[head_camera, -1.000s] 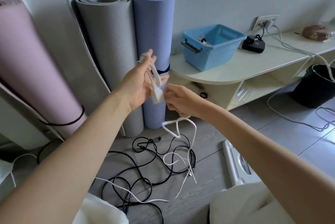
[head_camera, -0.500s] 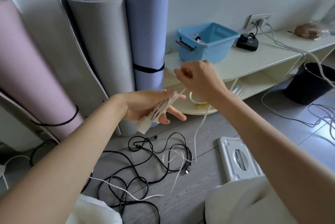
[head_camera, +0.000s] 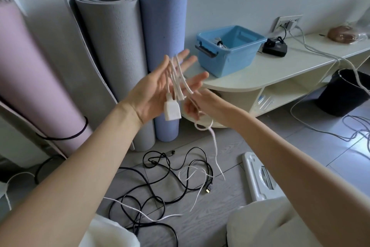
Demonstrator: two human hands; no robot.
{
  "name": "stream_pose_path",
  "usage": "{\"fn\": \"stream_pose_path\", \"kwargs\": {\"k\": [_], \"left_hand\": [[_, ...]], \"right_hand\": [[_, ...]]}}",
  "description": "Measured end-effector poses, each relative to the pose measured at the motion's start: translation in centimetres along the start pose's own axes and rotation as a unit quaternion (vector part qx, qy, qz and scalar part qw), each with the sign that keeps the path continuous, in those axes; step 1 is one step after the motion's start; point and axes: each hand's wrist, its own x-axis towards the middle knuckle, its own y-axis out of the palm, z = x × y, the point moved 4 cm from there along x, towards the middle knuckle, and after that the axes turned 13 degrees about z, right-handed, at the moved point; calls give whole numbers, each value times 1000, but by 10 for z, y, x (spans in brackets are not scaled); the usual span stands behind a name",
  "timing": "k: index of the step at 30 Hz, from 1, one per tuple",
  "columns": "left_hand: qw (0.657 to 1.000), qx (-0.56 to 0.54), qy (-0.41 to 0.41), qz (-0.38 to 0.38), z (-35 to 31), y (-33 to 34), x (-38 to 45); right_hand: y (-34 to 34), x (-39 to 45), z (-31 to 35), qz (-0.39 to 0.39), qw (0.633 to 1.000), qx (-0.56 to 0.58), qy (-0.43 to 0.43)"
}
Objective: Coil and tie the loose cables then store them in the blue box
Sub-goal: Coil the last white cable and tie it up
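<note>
A white cable (head_camera: pixel 176 78) lies in several loops across my left hand (head_camera: pixel 154 88), whose fingers are straight and spread, palm up. Its white plug (head_camera: pixel 172 109) hangs below the palm. Just right of and below the plug, my right hand (head_camera: pixel 202 106) grips the cable's loose end, which trails down toward the floor. A tangled black cable (head_camera: pixel 160 183) and a thin white cable (head_camera: pixel 140 210) lie on the floor below. The blue box (head_camera: pixel 236 60) stands on the low shelf beyond my hands, with a tied cable bundle inside.
Pink, grey and blue rolled mats (head_camera: pixel 118 46) lean on the wall at left. The cream shelf (head_camera: pixel 270 71) also carries a black adapter (head_camera: pixel 275 47) plugged into the wall. A white scale (head_camera: pixel 258 178) lies on the floor; a black bin (head_camera: pixel 344 92) stands at right.
My left hand rose and spread its fingers with the loops across them. My right hand dropped from above the left hand to below it, taking the cable's tail down.
</note>
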Motion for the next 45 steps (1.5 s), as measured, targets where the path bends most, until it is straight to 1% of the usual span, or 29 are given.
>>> {"fn": "stream_pose_path", "kwargs": {"k": [2,4,5,6,7,8,9,10,11,12,14,15,17,19,20,21,24,26,27,28,30,31,32,34,36,37,39,42,45], "left_hand": [[986,81,63,-135,-10,-15,1],[968,117,97,-201,-19,-30,0],[961,130,104,-220,-23,-37,-2],[956,146,100,-236,-24,-42,-4],[946,183,85,-254,-23,-49,-7],[929,250,59,-267,-22,-54,-10],[902,330,25,-277,-19,-57,-13],[880,388,2,-274,-15,-59,-15],[872,411,-15,-263,-10,-59,-16],[875,413,-34,-250,-6,-58,-17],[891,387,-64,-228,-4,-55,-18],[899,372,-75,-219,-4,-52,-19],[924,320,-82,-193,-6,-41,-17],[943,286,-92,-143,-6,-26,-13],[951,272,-101,-111,-5,-17,-11],[959,248,-109,-78,-5,-9,-8],[976,171,-134,32,0,16,-5],[977,143,-139,73,3,25,-4],[981,131,-124,68,3,24,-1],[987,119,-99,42,1,20,2],[991,114,-25,-61,-8,-2,5],[983,142,-2,-118,-12,-16,3],[967,194,-3,-162,-15,-28,-1],[935,279,-65,-208,-13,-48,-12],[927,279,-146,-204,-6,-55,-23],[926,276,-177,-189,-1,-56,-27],[916,299,-211,-163,6,-55,-28],[902,323,-232,-168,14,-52,-27],[871,377,-293,-115,23,-46,-33]], "right_hand": [[10,-2,-3,67,997,-27,29],[11,-6,-10,98,979,-166,70],[11,-8,-14,89,963,-242,81],[9,-10,-17,72,952,-287,76],[7,-13,-14,51,952,-293,66],[3,-16,-9,34,957,-282,53],[-3,-19,-2,20,964,-263,46],[-7,-20,5,22,967,-248,50],[-12,-24,10,34,967,-246,65],[-16,-26,13,48,961,-260,87],[-17,-30,8,64,934,-331,117],[-16,-29,4,56,925,-358,113],[-12,-24,-1,17,921,-381,75],[-12,-13,-5,-32,925,-377,38],[-12,-11,-4,-43,932,-358,28],[-11,-10,-1,-32,945,-325,7],[-2,-20,12,52,983,-163,-73],[9,-29,20,115,985,-106,-66],[15,-30,19,140,985,-87,-53],[21,-29,16,157,985,-60,-48],[30,-25,10,173,984,-47,-19],[30,-24,6,174,982,-70,10],[28,-24,5,172,979,-103,32],[16,-29,9,137,968,-207,35],[-3,-33,17,77,948,-310,9],[-11,-35,19,55,945,-322,3],[-22,-39,25,32,953,-302,-6],[-27,-40,36,-8,967,-250,-46],[-31,-37,41,-57,968,-234,-68]]}}
